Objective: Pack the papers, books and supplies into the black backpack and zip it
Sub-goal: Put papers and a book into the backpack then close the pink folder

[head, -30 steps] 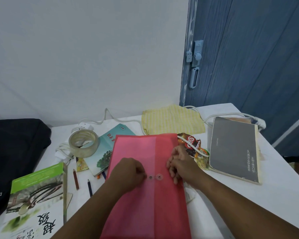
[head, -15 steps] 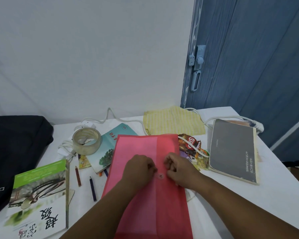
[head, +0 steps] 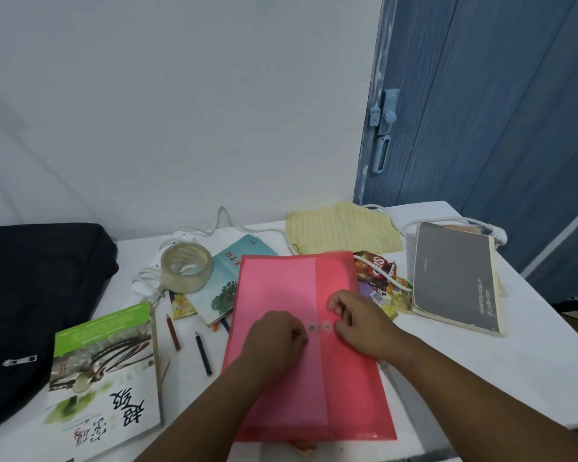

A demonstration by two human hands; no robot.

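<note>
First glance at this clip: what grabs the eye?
A red plastic envelope lies mid-table with the left hand and right hand working at its two button clasps. The black backpack sits far left; a grey-covered book lies at right.

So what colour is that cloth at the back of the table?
The folded cloth is pale yellow with thin white stripes, seen in the head view.
</note>
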